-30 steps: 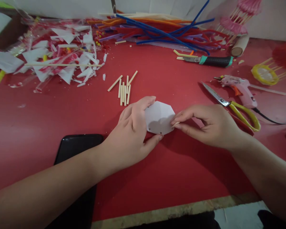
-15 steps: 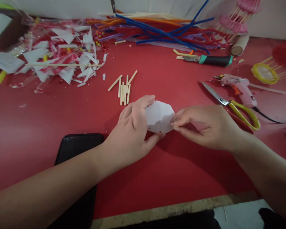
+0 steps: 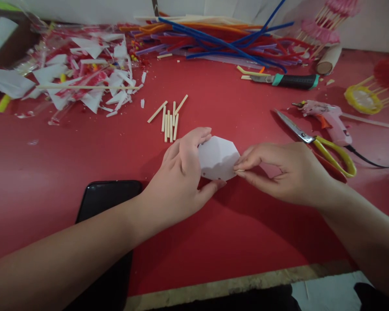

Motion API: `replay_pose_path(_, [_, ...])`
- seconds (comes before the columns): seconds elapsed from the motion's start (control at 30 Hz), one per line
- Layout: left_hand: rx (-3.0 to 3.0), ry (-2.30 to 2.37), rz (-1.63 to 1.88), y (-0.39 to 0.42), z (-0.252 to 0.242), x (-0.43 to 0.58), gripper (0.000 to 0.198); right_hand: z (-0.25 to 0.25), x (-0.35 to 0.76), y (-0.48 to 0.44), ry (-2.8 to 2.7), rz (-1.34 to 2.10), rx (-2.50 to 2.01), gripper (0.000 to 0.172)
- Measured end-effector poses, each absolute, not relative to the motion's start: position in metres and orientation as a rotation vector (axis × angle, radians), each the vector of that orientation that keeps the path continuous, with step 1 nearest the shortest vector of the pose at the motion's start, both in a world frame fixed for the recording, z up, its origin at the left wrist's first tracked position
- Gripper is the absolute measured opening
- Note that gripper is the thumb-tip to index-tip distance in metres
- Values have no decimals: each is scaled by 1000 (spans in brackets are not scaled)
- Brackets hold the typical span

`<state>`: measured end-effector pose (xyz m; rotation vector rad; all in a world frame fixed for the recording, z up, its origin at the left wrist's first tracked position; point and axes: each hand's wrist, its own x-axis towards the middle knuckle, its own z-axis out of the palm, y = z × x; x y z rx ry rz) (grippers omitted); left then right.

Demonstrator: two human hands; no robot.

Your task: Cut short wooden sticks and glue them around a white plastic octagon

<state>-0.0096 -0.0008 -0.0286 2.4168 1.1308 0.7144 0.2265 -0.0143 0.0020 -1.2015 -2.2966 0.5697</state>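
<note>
A white many-sided piece of card (image 3: pixel 218 157) is held above the red table, with small dark holes near its lower edge. My left hand (image 3: pixel 186 168) grips the card from the left, fingers over its top edge and thumb beneath its lower edge. At the card's right corner, my right hand (image 3: pixel 262 168) pinches a small pale stick (image 3: pixel 239 170); most of the stick is hidden by the fingers. Several short wooden sticks (image 3: pixel 169 123) lie in a loose group just beyond my left hand.
Right of my hands lie yellow-handled scissors (image 3: pixel 311 139), a pink glue gun (image 3: pixel 330 121) and a utility knife (image 3: pixel 285 80). Pipe cleaners (image 3: pixel 220 41) line the back. Paper scraps (image 3: pixel 90 77) cover the back left. A black phone (image 3: pixel 108 198) lies under my left forearm.
The whole view has shifted very slightly. Both hands keep nearly the same place and the same hold on the card and the small stick.
</note>
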Motion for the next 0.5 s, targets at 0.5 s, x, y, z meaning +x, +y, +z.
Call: replay_pose_path(0.5, [2435,1134,700,-2,-29,-10,79,-1,227,-16,-2300,592,-1203,10])
